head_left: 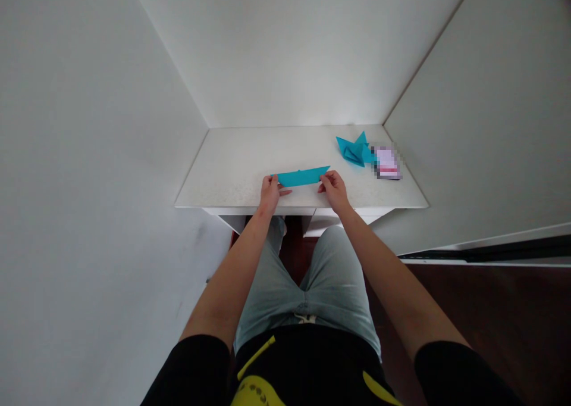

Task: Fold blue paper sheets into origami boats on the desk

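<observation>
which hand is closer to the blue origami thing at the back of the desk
Right. The right hand is just front-left of the blue origami figure; the left hand is farther left.

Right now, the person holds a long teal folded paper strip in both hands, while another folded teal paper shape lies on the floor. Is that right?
Not quite: the folded teal paper shape lies on the white tabletop, not the floor, as the head view shows. The left hand and right hand do hold the long teal folded paper strip.
</observation>
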Action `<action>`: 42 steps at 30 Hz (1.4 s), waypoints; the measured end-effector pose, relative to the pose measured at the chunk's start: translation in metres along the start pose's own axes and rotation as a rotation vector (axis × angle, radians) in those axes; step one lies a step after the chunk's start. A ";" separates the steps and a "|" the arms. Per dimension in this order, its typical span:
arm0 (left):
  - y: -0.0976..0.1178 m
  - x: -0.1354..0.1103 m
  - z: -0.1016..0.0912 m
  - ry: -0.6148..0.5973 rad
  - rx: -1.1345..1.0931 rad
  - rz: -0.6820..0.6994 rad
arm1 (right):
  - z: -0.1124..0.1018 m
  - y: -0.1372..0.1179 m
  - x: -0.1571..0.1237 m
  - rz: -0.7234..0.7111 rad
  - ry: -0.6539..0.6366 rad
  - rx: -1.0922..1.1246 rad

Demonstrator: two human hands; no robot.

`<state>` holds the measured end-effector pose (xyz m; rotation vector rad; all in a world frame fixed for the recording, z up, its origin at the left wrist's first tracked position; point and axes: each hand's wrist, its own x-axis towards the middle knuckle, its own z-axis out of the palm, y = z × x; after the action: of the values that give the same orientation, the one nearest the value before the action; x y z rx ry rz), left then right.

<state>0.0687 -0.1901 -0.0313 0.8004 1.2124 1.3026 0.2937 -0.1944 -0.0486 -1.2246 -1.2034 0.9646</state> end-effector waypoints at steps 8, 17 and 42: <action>0.004 -0.007 -0.003 -0.172 0.066 0.011 | -0.001 0.001 -0.001 -0.002 -0.026 -0.043; 0.003 -0.007 0.000 -0.133 0.155 0.037 | 0.001 -0.003 -0.007 0.022 -0.150 -0.025; -0.018 -0.059 -0.003 -0.468 1.459 0.707 | 0.022 -0.019 -0.037 -0.466 -0.149 -1.056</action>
<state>0.0790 -0.2508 -0.0375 2.5728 1.4197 0.4170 0.2650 -0.2295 -0.0357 -1.5399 -2.1203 0.0052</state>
